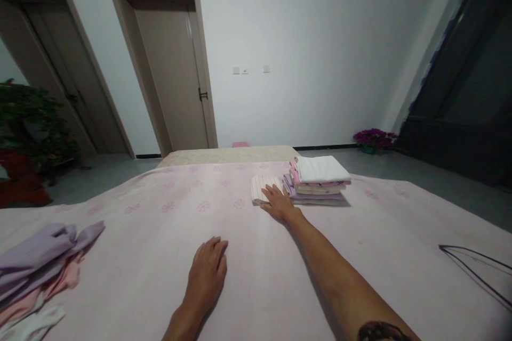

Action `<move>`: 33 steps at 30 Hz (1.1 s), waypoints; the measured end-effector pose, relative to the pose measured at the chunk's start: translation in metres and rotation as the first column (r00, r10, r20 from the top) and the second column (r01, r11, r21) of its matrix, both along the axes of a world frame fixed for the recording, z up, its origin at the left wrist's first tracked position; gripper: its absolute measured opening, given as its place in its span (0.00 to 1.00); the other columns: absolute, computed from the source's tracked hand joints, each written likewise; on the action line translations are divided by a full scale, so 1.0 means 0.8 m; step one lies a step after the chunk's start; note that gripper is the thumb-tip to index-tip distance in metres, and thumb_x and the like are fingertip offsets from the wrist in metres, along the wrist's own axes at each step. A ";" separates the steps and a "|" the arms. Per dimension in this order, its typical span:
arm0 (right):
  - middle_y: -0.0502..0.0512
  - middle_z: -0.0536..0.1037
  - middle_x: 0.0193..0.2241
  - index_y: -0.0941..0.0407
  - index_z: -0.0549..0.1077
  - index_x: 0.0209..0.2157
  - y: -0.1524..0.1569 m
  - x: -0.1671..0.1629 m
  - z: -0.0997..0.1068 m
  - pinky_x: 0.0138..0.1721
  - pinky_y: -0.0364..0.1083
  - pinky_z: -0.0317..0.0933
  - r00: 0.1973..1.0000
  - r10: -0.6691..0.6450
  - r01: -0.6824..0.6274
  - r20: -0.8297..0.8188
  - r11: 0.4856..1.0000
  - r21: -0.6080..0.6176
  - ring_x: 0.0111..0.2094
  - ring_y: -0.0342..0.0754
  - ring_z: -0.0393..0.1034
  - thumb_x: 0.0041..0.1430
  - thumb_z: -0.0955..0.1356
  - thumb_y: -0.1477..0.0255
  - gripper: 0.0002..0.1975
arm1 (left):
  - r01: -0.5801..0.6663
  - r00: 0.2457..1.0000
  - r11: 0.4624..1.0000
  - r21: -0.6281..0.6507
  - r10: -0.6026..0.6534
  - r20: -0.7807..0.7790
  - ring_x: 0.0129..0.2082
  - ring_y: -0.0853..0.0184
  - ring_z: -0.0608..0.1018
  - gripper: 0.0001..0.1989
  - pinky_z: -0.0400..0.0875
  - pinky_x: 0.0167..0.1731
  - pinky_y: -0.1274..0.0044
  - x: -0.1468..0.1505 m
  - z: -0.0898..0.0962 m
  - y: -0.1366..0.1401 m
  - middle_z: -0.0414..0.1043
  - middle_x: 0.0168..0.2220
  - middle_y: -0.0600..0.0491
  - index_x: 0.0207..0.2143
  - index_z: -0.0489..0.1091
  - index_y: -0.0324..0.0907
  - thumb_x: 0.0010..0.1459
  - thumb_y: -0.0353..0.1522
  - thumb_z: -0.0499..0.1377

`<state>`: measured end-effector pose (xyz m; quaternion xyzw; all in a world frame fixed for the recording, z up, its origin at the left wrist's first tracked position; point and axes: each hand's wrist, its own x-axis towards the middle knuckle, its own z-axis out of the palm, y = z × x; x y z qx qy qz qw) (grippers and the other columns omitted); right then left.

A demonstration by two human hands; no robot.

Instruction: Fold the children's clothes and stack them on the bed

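Note:
My right hand [279, 203] is stretched forward with its fingers spread flat on a small folded cloth with pale pink stripes [259, 184]. Part of that cloth is hidden beneath the hand. Right beside it stands a stack of folded cloths [320, 190], pink, patterned, cream and purple, topped by a white folded cloth [323, 169]. My left hand [207, 270] rests on the pale pink flowered sheet [248, 282], fingers loosely bent and nothing visible in them.
Crumpled purple cloth [38, 250], with pink cloth [64, 279] and white cloth [36, 325] under and before it, lies at the left. A thin black wire-like loop [466, 261] lies at the right. Beyond the bed are a door [172, 74] and purple flowers [376, 138].

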<state>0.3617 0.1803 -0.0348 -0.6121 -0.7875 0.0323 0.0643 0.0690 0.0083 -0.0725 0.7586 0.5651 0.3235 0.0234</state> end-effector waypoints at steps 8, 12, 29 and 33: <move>0.65 0.45 0.72 0.60 0.52 0.70 -0.054 -0.015 -0.010 0.68 0.59 0.23 0.999 0.003 -0.010 0.046 0.988 0.154 0.72 0.57 0.34 0.67 0.59 0.60 0.35 | -0.010 1.000 1.000 -0.017 0.010 -0.019 0.56 0.58 0.75 0.19 0.67 0.59 0.59 0.002 0.008 -0.003 0.75 0.54 0.45 0.50 0.74 0.42 0.62 0.27 0.51; 0.66 0.46 0.71 0.63 0.52 0.70 -0.086 -0.010 -0.021 0.69 0.57 0.29 0.999 0.029 -0.035 0.045 0.990 0.136 0.72 0.56 0.38 0.69 0.58 0.61 0.34 | -0.007 0.999 1.000 -0.012 0.007 -0.040 0.56 0.58 0.74 0.18 0.66 0.60 0.60 0.002 0.010 -0.005 0.74 0.54 0.45 0.51 0.74 0.41 0.62 0.27 0.51; 0.60 0.73 0.50 0.53 0.71 0.56 -0.089 -0.075 -0.006 0.51 0.51 0.55 0.972 -0.192 0.211 -0.133 0.966 0.148 0.53 0.55 0.62 0.63 0.63 0.71 0.20 | -0.017 0.998 1.000 -0.024 0.016 -0.056 0.58 0.57 0.72 0.18 0.63 0.62 0.60 0.002 0.000 -0.005 0.73 0.56 0.43 0.52 0.74 0.39 0.63 0.27 0.52; 0.60 0.73 0.50 0.52 0.72 0.54 -0.078 -0.085 -0.009 0.50 0.51 0.54 0.955 -0.248 0.272 -0.166 0.951 0.149 0.52 0.56 0.62 0.62 0.64 0.73 0.19 | -0.009 0.999 1.000 -0.017 0.009 -0.052 0.57 0.57 0.73 0.18 0.64 0.62 0.60 0.001 0.001 -0.005 0.73 0.55 0.43 0.52 0.74 0.39 0.63 0.27 0.52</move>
